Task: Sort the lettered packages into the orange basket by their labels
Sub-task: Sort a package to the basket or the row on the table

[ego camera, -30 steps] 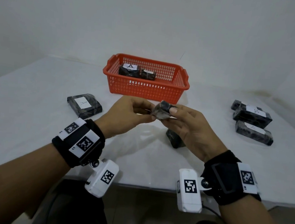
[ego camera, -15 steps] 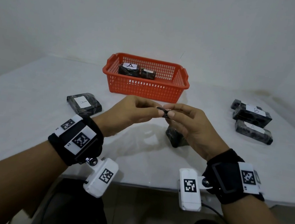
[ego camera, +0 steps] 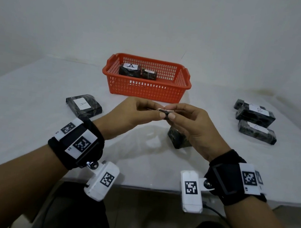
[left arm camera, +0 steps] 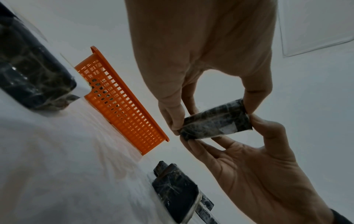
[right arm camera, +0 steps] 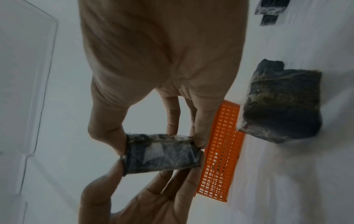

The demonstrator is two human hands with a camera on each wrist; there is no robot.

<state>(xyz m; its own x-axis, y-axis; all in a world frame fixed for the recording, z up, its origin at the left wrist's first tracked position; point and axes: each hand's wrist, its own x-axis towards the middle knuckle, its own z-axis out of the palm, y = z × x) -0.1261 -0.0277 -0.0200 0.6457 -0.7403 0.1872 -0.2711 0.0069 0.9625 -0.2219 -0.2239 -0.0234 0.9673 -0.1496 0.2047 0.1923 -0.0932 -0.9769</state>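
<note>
Both hands pinch one small dark package between them, above the table and in front of the orange basket. The left hand has its thumb and fingertips closed on the package's left end, and the right hand has thumb and fingertips closed on its right end, the other fingers of each hand loosely curled behind. In the left wrist view the package shows as a short block wrapped in clear film, its long axis running from one hand's fingertips to the other's, roughly level and crosswise to the person; a pale patch of label shows on the face turned down toward the wrists, but no letter can be read on it. From the head view only a thin edge of it shows, so its broad faces lie up and down. Just below the right hand a dark package sits on the white table. A flat package labelled A lies near the left hand. Three more labelled packages sit together well apart at the right. Inside the basket, toward its left end, a package marked A lies touching a smaller package.
</note>
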